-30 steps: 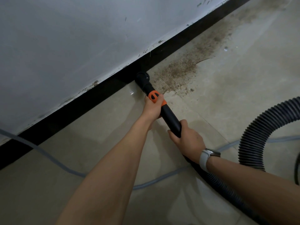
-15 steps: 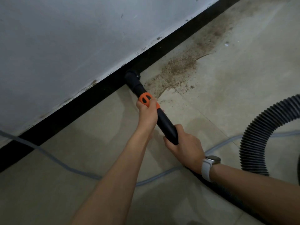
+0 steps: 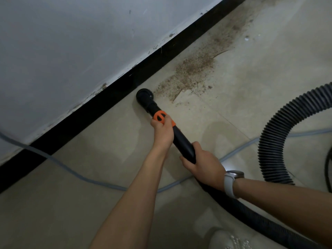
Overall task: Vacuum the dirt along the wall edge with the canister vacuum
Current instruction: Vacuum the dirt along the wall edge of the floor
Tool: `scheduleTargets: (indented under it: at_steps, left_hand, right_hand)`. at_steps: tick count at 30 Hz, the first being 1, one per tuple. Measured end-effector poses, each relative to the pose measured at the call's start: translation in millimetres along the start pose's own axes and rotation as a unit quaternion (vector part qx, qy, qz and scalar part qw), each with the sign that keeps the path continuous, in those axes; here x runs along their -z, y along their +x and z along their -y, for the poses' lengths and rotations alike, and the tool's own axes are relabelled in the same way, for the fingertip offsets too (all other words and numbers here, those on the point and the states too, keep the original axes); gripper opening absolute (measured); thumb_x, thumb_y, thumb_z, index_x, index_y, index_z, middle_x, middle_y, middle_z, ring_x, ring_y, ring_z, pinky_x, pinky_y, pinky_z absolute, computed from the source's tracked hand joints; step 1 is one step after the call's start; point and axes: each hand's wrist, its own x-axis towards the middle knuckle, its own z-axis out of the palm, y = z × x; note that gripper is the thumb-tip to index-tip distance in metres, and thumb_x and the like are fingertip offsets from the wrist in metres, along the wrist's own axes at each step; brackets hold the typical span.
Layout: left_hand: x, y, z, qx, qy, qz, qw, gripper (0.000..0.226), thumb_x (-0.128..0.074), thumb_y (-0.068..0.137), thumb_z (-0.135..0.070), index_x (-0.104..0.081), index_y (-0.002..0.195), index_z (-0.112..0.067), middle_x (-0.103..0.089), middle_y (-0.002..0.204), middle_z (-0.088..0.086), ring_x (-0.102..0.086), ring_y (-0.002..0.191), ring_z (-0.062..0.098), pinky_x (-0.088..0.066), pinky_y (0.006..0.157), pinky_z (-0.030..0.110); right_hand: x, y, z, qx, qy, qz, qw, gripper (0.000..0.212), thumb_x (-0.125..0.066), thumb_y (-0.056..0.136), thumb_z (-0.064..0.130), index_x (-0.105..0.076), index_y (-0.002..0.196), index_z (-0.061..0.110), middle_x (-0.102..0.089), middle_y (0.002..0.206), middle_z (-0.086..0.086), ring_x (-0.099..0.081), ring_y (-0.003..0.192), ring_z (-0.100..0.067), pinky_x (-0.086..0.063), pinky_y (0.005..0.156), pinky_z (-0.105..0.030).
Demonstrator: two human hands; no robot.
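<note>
Two hands, both clamped on one black vacuum wand (image 3: 183, 142): left hand (image 3: 162, 131) wrapped round it at the orange collar (image 3: 160, 118), right hand (image 3: 203, 163) curled round it just behind, apart from the left. White watch (image 3: 230, 182) on the right wrist. No readable writing anywhere. Ahead of the left hand, round brush nozzle (image 3: 143, 96) down on the floor tile (image 3: 107, 150), now drawn back off the black baseboard (image 3: 100, 106) since half a second ago. Beyond and right of the nozzle, one brown dirt patch (image 3: 195, 69) along the wall edge. Right of the right hand, one ribbed hose (image 3: 280, 126) looping; beneath both forearms, one grey cord (image 3: 86, 178).

Both the left hand (image 3: 162, 132) and right hand (image 3: 204, 164) grip the wand (image 3: 183, 141), its nozzle (image 3: 143, 96) beside the dirt (image 3: 194, 69).
</note>
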Motion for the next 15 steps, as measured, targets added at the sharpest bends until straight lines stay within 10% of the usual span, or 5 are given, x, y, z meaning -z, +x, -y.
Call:
scheduleTargets:
  at_steps: [15]
  left_hand:
    - [-70.5,34.9,-43.1,0.026,0.073,0.118,0.99,0.055,-0.041,0.099,-0.029,-0.011,0.143,-0.014,-0.05,0.102,0.011,-0.057,0.091,0.029,-0.05,0.089,0.048]
  right_hand:
    - [28.0,33.9,-19.5,-0.092,0.053,-0.101,0.989,0.033,-0.053,0.092,0.042,-0.038,0.099,0.014,-0.052,0.074,-0.001,-0.055,0.067,-0.026,-0.038,0.056,-0.032]
